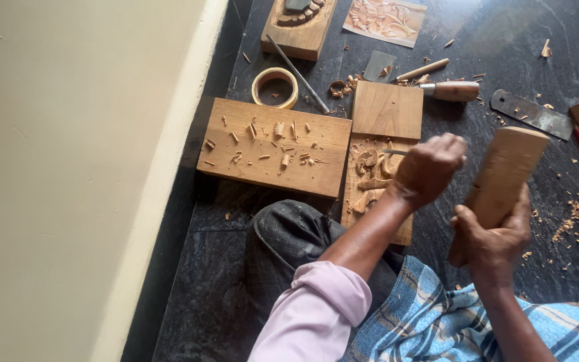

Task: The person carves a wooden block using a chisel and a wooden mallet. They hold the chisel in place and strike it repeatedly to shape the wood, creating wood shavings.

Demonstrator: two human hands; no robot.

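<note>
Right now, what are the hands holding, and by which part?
The right hand grips a wooden mallet by its lower end. The left hand is closed around a chisel near its upper end, its blade on the carved wooden panel.

The left hand hides most of the chisel.

Single view: head-worn camera, looking steeply down and forward over the seated person's lap onto the dark stone floor; close range, wall filling the left side.
</note>
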